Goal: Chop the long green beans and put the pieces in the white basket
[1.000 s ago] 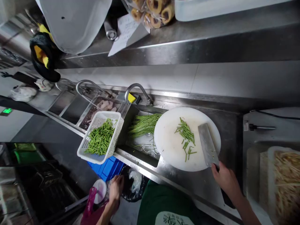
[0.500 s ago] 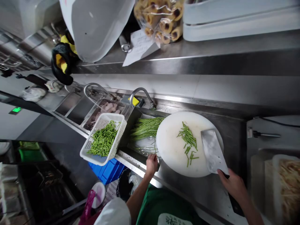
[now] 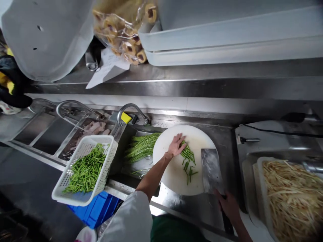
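My left hand [image 3: 176,145] reaches over the round white cutting board [image 3: 168,176], fingers stretched out beside the upper left of a small pile of cut green stalks [image 3: 188,154]. Whether its fingertips touch the stalks I cannot tell. In my right hand [image 3: 227,204] is the handle of a wide cleaver [image 3: 211,169], its blade lying over the board's right side. Left of the board, long uncut green stalks [image 3: 142,147] lie in the sink. A white perforated basket [image 3: 108,166] at the sink's left edge holds many short green pieces [image 3: 87,169].
Curved faucets [image 3: 132,105] stand behind the sinks. Raw meat [image 3: 94,128] lies in another basin. At right, a tub of pale shreds [image 3: 294,198] stands in a tray. A metal shelf [image 3: 176,79] overhangs the counter. A blue crate [image 3: 97,208] is below the basket.
My left hand has moved from the sink's front edge up and right onto the board, opening beside the cut stalks. The cleaver stays at the board's right. The view has shifted right.
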A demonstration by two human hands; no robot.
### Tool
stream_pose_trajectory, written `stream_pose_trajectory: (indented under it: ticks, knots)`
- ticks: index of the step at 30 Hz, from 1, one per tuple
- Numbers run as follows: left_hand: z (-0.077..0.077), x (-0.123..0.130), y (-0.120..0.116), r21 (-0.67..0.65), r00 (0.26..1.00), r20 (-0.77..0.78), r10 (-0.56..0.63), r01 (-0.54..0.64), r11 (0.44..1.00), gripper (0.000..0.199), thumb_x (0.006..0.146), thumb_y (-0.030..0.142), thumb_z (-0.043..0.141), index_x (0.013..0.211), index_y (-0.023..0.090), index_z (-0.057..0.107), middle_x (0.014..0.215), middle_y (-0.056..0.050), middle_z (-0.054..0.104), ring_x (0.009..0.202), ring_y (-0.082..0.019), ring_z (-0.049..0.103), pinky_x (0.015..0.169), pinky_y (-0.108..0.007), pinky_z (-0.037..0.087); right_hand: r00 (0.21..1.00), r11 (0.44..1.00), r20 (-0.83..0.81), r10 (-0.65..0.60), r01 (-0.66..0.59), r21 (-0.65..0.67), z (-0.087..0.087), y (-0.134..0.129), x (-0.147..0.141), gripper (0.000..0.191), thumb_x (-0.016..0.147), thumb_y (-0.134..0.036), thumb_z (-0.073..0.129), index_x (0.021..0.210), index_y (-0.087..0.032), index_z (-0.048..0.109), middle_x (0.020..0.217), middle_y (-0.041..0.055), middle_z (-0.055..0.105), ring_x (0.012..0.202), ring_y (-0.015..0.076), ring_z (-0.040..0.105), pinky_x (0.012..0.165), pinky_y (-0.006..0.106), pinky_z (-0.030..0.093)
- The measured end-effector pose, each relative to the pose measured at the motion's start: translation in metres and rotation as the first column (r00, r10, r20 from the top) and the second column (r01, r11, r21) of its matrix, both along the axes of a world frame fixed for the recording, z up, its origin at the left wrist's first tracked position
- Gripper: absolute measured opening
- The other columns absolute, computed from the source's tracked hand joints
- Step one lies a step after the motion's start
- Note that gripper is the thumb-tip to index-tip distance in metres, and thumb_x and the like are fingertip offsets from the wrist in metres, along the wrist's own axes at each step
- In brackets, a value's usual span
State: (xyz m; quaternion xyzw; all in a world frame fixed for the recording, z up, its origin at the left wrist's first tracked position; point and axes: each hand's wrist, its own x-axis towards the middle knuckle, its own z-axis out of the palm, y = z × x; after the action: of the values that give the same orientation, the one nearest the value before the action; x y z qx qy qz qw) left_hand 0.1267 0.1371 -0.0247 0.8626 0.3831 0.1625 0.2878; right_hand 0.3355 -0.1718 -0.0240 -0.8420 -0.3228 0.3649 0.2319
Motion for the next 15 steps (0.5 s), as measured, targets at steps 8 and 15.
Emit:
stream_pose_trajectory:
  ticks: [8, 15]
  knots:
    - [-0.002, -0.01, -0.109, 0.074, 0.948, -0.146, -0.284, 0.297, 0.952, 0.111, 0.065, 0.078, 0.069, 0.154, 0.023, 0.031, 0.165, -0.016, 0.01, 0.151, -0.042, 0.009, 0.119, -0.063, 0.019, 0.998, 0.997, -0.054, -0.031, 0.035, 0.074, -0.002, 0.004, -0.019, 0.043, 0.074, -0.064, 0.053, 0.061, -0.024, 0.056, 0.053, 0.0029, 0.063, 0.057, 0.0212, 0.06, 0.058, 0.032, 0.047]
    - [0.0, 0.031, -0.133, 0.098, 0.982, -0.159, 0.102, -0.087, 0.991, 0.08, 0.085, 0.058, 0.062, 0.154, 0.031, 0.03, 0.167, -0.006, -0.004, 0.151, -0.043, 0.003, 0.117, -0.063, 0.028, 0.992, 0.997, -0.122, -0.004, 0.014, 0.082, -0.001, 0.024, -0.054, 0.05, 0.078, -0.062, 0.05, 0.092, -0.019, 0.069, 0.09, 0.012, 0.077, 0.092, 0.0297, 0.071, 0.078, 0.036, 0.054]
